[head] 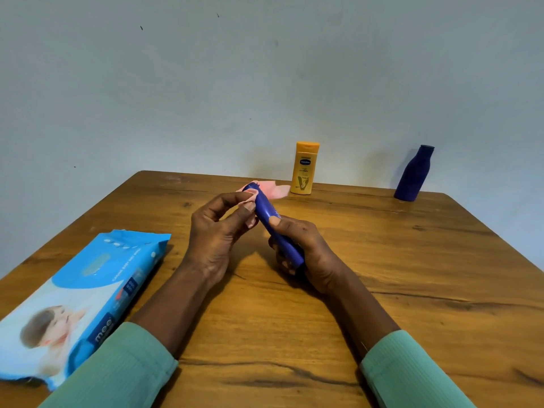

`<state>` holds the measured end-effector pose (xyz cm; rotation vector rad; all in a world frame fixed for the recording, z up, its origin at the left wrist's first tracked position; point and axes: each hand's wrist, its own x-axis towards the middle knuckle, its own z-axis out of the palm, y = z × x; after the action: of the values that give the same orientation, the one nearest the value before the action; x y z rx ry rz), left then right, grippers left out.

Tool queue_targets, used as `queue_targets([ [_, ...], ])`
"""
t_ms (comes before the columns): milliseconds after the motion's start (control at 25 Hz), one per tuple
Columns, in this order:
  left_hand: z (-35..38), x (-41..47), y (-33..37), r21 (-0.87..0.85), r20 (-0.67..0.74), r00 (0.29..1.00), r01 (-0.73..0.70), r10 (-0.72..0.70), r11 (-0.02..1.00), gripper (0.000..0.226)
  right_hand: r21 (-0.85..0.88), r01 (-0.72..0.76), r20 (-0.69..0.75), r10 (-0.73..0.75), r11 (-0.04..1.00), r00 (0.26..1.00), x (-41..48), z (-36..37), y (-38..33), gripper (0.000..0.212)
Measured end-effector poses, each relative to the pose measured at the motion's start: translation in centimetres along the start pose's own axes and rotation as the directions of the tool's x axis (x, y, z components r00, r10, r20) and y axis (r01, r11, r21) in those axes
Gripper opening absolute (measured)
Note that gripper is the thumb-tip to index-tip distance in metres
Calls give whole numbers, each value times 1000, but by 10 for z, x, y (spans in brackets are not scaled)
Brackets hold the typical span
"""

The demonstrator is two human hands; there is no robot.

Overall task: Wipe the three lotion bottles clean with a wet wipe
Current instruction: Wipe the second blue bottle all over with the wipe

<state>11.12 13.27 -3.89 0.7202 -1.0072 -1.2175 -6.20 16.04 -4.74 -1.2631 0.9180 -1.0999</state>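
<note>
A brown wood-grain bench [382, 275] stood against a pale grey wall [206, 83]. Above it, the right hand [306, 248] gripped a slim dark blue lotion tube [273, 222], its long axis tilted up and away to the left. The left hand [219, 228] pinched a pink wet wipe [270, 189] against the tube's far end.

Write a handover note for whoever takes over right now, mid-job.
Left hand: pinches the pink wipe against the top end of the slim blue bottle.
Right hand: grips that bottle's lower end, above the table.
Yellow bottle and dark blue bottle stand upright at the far edge; wipe pack lies left.
Done: slim bottle being wiped. Left: finish it; whether the other two are wiped cannot be told.
</note>
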Motion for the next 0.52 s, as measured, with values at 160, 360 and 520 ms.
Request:
queue_targets([
  [160,-2,2,-4,17,-102,991,83,-81,996,25,29,-85,34,84,996,996,0,-4,0,53],
  [360,5,-10,-1,322,49,980,-196,191,926,26,103,-166,46,162,981,986,0,-2,-1,49],
  [520,1,2,-2,363,-86,972,-175,220,915,26,208,-187,127,163,960,978,0,-6,-2,54],
])
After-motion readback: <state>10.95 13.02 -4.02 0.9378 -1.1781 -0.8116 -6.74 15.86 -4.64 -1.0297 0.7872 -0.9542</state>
